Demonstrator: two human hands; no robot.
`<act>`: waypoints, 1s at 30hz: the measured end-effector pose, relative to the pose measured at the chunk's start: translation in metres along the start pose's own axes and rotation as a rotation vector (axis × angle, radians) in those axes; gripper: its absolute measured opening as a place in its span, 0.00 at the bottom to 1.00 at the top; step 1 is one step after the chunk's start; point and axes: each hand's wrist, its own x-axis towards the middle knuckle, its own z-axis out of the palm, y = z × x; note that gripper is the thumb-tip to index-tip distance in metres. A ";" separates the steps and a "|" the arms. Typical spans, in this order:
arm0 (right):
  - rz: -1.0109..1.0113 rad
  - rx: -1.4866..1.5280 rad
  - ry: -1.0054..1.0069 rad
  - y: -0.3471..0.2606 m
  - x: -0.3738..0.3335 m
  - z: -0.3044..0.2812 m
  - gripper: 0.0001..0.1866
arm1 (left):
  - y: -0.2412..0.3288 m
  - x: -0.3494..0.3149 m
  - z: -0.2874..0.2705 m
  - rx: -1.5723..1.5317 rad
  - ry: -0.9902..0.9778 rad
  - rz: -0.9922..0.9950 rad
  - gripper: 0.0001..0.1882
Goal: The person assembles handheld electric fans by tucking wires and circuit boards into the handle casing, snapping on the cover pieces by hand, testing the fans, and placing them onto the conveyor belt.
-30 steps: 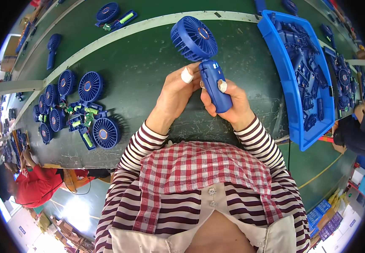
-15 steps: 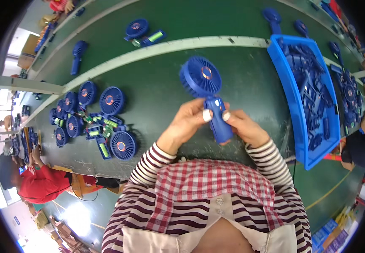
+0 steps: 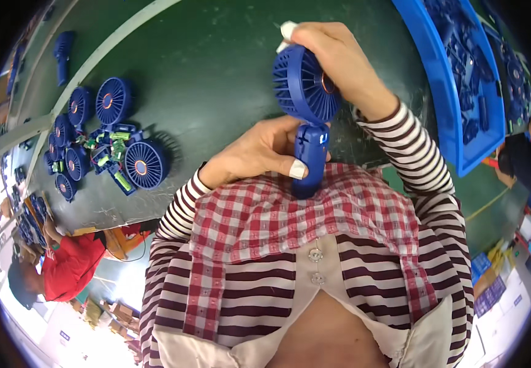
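Observation:
A blue handheld fan (image 3: 309,150) stands upright close to my apron, its round slatted head at the top. My left hand (image 3: 265,150) is closed around the upper part of the handle, thumb across its front. Over the top of the fan head curls my right hand (image 3: 333,58), gripping the rim; its fingertips reach the far side. A small light glows on the handle just below the neck. On the table to the left lie several blue fan heads (image 3: 146,164) with open handles, where green cells and circuit parts (image 3: 115,144) show.
A blue plastic bin (image 3: 449,116) filled with blue handle shells (image 3: 466,67) stands at the right. A pale strip (image 3: 109,46) crosses the green table (image 3: 210,80). Another fan (image 3: 63,55) lies beyond it. A person in red (image 3: 75,264) sits at the left.
The fan has come nearer my body. My right hand has moved from the handle up to the fan head, while my left keeps the handle. My view has shifted.

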 end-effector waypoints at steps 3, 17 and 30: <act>-0.080 -0.025 0.173 0.008 -0.005 0.006 0.18 | -0.006 0.000 -0.005 -0.037 0.023 0.011 0.38; -0.143 0.058 0.331 0.012 -0.026 0.015 0.20 | -0.020 -0.002 -0.004 -0.123 0.161 0.170 0.34; 0.081 0.257 -0.256 0.024 -0.036 0.020 0.16 | -0.011 0.009 -0.024 0.031 0.434 0.514 0.31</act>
